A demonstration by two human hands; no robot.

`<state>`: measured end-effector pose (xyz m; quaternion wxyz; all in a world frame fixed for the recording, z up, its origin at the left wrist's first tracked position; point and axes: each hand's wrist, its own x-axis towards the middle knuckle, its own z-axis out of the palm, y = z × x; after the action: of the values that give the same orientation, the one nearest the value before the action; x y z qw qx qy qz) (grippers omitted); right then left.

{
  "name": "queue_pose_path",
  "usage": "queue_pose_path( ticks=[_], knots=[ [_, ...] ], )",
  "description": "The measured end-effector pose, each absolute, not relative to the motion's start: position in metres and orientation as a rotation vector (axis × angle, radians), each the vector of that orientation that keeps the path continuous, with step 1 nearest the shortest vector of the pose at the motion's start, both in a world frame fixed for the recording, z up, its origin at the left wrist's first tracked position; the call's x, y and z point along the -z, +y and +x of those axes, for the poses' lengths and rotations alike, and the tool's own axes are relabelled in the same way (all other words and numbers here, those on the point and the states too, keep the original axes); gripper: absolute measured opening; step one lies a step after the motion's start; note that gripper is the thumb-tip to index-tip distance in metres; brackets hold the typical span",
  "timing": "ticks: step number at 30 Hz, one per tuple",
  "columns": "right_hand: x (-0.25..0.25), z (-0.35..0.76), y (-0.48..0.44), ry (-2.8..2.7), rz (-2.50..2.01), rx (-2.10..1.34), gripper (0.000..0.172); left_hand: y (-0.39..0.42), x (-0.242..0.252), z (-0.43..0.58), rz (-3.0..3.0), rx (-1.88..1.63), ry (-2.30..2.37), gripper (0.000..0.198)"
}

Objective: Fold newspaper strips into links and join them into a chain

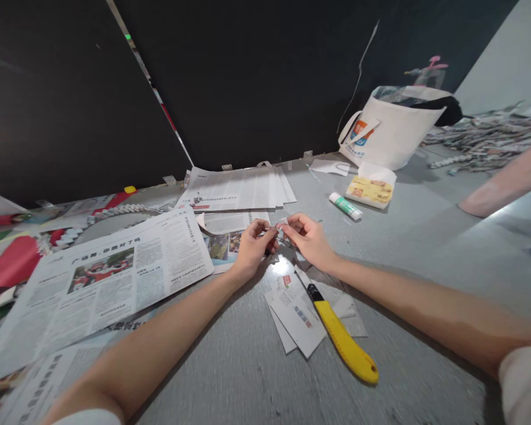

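Left hand (251,247) and right hand (308,239) meet over the grey table (425,248). The fingertips of both are pinched shut on a small paper strip (280,226). It appears folded, though blur hides detail. The strip sits between the hands, just above loose newspaper clippings (297,316). A yellow utility knife (343,341) lies across the clippings. A glue stick (345,206) lies beyond the right hand. An open newspaper (101,283) lies to the left.

left arm (159,348): bare, stretched forward from lower left | left hand (252,245): fingers curled, tips pinched shut | right arm (425,313): bare, reaching in from lower right | right hand (310,239): fingers curled, tips pinched shut | hands: fingertips meeting at centre, wrists low
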<state>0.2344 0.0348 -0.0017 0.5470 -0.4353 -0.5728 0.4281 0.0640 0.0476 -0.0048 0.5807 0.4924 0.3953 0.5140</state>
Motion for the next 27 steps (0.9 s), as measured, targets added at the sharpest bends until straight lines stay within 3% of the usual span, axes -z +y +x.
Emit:
queue_pose_path(
  ticks=[6,27],
  knots=[
    [0.0013,0.2347,0.0341,-1.354,-1.029,-1.032,0.044,0.0490,0.0094,0.0639,1.085,-1.249,0.932,0.062],
    [0.0032,0.2360,0.0358,-1.393,-1.044,-1.012,0.049,0.0453,0.0015,0.0636,1.178,-1.195,0.964,0.055]
  ],
)
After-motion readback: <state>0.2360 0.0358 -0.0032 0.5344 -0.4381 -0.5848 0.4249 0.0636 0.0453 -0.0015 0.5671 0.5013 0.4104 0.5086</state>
